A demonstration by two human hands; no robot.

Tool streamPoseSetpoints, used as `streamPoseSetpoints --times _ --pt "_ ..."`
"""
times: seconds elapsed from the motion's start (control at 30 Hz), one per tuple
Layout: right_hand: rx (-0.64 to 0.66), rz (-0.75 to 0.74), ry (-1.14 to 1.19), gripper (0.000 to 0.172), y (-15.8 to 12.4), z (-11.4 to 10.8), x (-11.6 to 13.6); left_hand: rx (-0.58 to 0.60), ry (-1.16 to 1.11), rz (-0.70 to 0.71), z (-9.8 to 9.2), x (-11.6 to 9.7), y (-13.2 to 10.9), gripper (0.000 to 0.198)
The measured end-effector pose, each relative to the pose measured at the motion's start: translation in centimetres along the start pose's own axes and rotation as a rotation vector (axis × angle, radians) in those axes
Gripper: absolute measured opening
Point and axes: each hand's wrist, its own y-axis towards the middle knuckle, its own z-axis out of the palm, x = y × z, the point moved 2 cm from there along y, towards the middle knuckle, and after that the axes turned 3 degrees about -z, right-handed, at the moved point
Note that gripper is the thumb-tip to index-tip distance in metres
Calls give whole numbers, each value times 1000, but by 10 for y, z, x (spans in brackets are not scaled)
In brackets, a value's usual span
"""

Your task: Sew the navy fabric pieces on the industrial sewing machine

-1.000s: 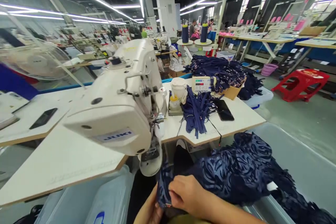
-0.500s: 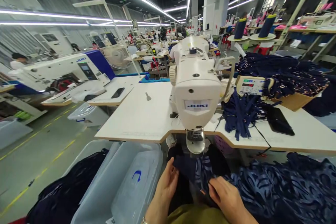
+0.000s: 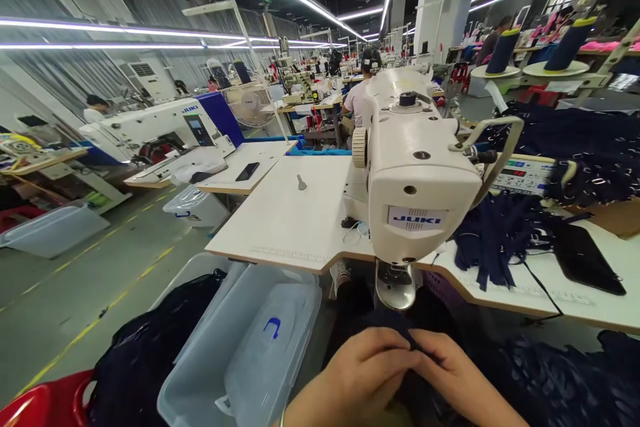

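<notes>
Just below the sewing machine's metal plate (image 3: pixel 395 288), my left hand (image 3: pixel 367 373) and my right hand (image 3: pixel 445 363) meet, fingertips nearly touching. Both are closed on dark navy fabric (image 3: pixel 395 320), which hangs over my lap and is partly hidden by the hands and hard to tell from the dark trousers. The white sewing machine (image 3: pixel 425 180) stands on the table in front of me. Patterned navy fabric (image 3: pixel 565 373) lies heaped at the lower right. Navy straps (image 3: pixel 493 233) are piled on the table right of the machine.
A clear plastic bin (image 3: pixel 200 373) sits at the lower left, beside dark cloth (image 3: pixel 145 347) and a red stool (image 3: pixel 45 400). The white table (image 3: pixel 290 213) carries a small metal piece (image 3: pixel 301 182) and, at right, a black phone (image 3: pixel 587 257). A person (image 3: pixel 357 97) sits further back.
My hands have come together, and the fabric earlier spread between them is now bunched and mostly covered. The head view has shifted, so the machine appears larger and farther right.
</notes>
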Motion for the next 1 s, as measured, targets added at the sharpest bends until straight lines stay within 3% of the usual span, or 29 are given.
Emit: streamPoseSetpoints --times 0.13,0.27,0.47,0.57,0.7,0.8,1.0 --pt "81 87 206 32 -2 -18 19 124 358 239 -7 -8 8 23" --pt "12 194 357 39 -10 -20 16 186 459 403 -2 -6 14 27" --pt "-261 275 48 38 -29 -33 -4 45 457 276 -1 12 17 30" --pt "-247 320 69 37 -26 -37 -5 -24 420 284 -2 17 21 27" --pt "-260 406 254 44 -9 -36 -5 -1 448 274 -4 22 29 30" --pt "-279 451 301 44 7 -37 -7 -16 508 197 -4 31 30 30" --pt "-221 401 345 32 32 -42 -3 -84 616 3 1 44 21 26"
